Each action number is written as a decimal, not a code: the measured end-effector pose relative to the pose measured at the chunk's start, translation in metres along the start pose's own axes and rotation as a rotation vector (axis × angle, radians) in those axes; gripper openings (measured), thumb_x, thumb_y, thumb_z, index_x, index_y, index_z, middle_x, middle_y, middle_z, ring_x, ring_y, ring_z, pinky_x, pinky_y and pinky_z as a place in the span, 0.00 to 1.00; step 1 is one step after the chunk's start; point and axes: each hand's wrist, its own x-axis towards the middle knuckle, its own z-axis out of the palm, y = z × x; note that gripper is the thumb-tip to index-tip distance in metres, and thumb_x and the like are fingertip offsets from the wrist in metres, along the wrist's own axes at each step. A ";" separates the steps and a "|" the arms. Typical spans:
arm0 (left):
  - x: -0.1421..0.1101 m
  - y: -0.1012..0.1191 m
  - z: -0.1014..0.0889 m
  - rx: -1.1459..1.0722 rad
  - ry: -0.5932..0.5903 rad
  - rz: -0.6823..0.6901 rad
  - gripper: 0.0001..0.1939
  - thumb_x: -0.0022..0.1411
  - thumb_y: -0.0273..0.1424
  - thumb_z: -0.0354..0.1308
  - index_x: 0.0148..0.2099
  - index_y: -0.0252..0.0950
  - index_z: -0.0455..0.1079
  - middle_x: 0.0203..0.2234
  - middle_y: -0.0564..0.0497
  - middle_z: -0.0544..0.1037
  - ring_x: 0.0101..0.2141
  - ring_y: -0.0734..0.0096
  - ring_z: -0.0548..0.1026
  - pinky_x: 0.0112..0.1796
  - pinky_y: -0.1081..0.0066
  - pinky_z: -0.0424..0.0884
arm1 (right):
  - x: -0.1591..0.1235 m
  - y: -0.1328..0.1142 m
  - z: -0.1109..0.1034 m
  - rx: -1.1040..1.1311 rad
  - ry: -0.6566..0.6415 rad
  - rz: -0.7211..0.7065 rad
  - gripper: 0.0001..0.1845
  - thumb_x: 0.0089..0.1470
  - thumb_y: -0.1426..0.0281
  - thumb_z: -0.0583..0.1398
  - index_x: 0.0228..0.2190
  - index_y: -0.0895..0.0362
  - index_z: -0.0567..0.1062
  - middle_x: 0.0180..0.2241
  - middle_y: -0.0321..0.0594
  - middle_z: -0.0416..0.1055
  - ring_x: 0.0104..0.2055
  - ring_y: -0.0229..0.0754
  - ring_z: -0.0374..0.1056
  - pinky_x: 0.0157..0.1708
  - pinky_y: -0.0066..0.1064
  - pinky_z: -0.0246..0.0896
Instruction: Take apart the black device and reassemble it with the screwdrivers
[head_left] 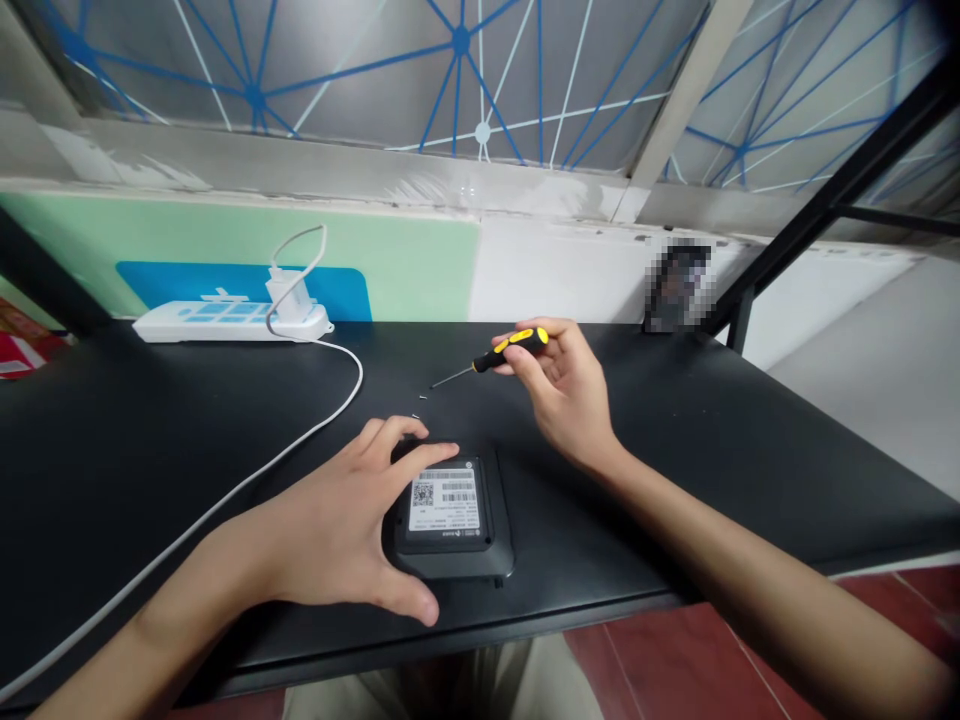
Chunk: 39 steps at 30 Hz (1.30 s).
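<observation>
A yellow and black screwdriver (517, 350) is pinched in my right hand (574, 400), its thin shaft slanting down to the left. Below the tip, two tiny screws (423, 398) lie on the table. My left hand (352, 510) is spread around the left side of a black box-shaped device (499, 530), with its index finger at the far edge and its thumb by the near edge. Whether those fingertips press on the device I cannot tell. On the device's upward face is a white label (459, 510) with a QR code and printed text.
The black table (637, 540) runs up to the wall. At the back left stands a white power strip (202, 322) with a plugged-in charger (289, 297). Its white cable (247, 485) curves along the left. A blurred-out dark object (677, 287) leans at the back right.
</observation>
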 end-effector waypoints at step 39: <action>0.008 -0.003 -0.003 0.122 0.044 -0.097 0.62 0.49 0.64 0.64 0.74 0.32 0.50 0.64 0.33 0.63 0.62 0.33 0.62 0.61 0.41 0.62 | -0.027 -0.010 -0.051 0.373 0.060 0.404 0.12 0.54 0.64 0.68 0.39 0.55 0.80 0.32 0.39 0.81 0.32 0.36 0.78 0.31 0.22 0.73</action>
